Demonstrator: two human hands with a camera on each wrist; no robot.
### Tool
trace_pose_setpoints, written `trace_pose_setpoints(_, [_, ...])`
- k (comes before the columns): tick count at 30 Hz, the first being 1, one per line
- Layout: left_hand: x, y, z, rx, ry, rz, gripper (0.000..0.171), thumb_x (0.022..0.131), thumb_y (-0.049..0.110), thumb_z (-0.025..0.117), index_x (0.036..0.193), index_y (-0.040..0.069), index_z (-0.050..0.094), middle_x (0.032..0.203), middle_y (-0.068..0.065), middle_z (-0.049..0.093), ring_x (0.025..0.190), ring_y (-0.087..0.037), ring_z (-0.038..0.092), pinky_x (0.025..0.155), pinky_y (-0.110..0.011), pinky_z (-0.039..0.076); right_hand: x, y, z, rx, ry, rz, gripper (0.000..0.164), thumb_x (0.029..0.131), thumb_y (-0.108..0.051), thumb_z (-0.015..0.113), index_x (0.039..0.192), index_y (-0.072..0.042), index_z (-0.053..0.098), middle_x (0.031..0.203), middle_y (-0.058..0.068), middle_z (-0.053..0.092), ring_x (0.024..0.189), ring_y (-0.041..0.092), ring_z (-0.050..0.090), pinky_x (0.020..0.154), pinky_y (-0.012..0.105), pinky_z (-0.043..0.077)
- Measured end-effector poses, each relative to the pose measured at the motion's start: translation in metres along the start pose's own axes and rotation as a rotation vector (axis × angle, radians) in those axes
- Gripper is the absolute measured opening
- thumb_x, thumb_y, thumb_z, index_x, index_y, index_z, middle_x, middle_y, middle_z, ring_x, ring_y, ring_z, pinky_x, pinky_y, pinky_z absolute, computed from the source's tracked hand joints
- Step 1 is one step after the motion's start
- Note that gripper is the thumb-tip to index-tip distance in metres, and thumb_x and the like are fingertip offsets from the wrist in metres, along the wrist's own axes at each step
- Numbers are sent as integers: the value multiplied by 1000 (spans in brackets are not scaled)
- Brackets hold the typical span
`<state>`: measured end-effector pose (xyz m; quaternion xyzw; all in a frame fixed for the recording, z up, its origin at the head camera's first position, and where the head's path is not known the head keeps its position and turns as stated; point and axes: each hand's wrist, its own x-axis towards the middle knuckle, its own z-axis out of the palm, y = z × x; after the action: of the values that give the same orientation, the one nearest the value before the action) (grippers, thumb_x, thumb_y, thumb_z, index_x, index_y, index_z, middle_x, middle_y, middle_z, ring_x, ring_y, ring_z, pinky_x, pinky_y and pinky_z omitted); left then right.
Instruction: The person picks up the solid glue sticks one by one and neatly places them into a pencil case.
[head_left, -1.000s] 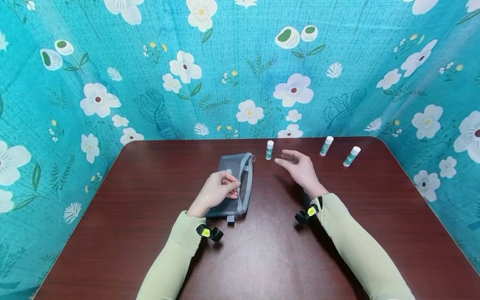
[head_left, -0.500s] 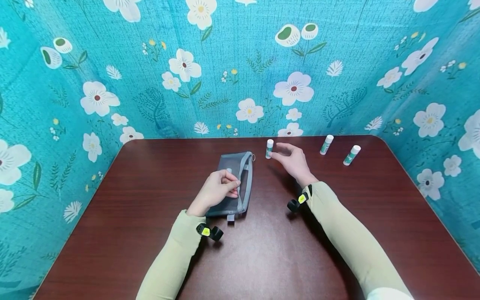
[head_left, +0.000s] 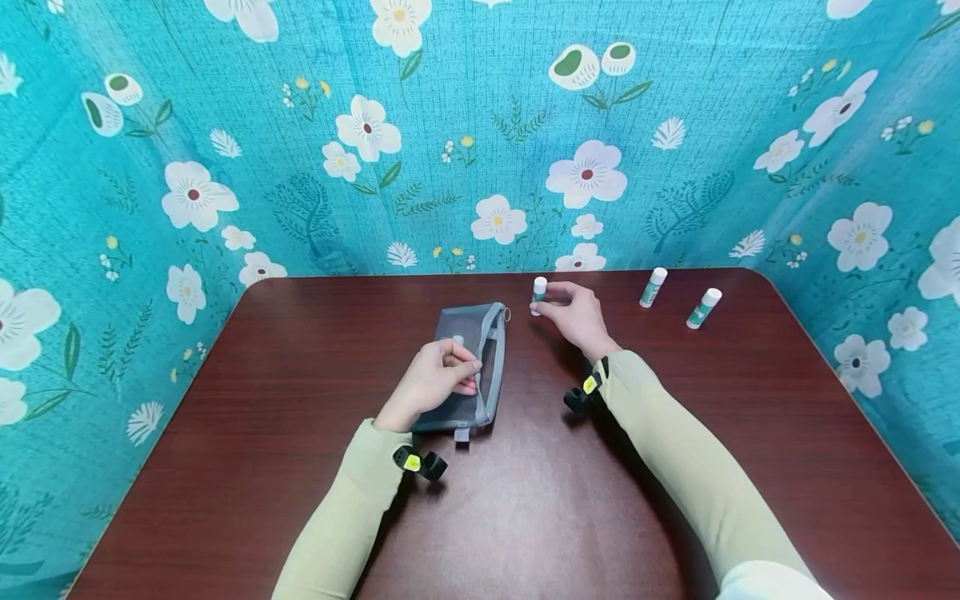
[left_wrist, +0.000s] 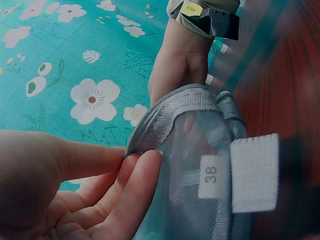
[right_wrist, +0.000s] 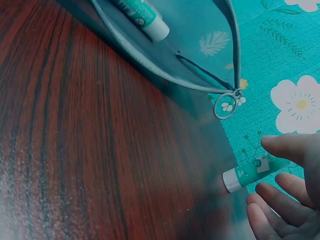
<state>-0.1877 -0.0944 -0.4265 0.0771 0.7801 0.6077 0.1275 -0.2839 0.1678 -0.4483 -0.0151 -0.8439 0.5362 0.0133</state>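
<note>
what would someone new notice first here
The flowered turquoise cloth behind the table stands out first. Near the table's middle, the left hand pinches the open grey pouch, with the right hand at a green-and-white tube beside it. Two more tubes are at far right.

Grey mesh pouch (head_left: 468, 325) on brown wooden table (head_left: 510, 517), white-green cylindrical stick (right_wrist: 142, 16) inside. Three more sticks (head_left: 539, 292) (head_left: 652, 288) (head_left: 703, 310) right of it.
</note>
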Motion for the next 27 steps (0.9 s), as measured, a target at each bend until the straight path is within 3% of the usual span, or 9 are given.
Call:
trace_pose_setpoints(11, [1,0,0,-10,-1,-6,8,97,2,69,101,-4,66,80,-15,67,68,-21,70,69,-34,63,9,7,6,-57,34,10,46,91,-24,80,131,-6,66,118,11,71,108,25,67,97,42,51])
trace_pose_setpoints(27, [0,2,0,-3,6,-19,8,97,2,69,102,-4,66,80,-15,67,68,-21,70,69,-34,63,10,12,14,-54,78,13,32,93,-20,77,122,-7,71,114,10,72,105,25,68,98,43,51])
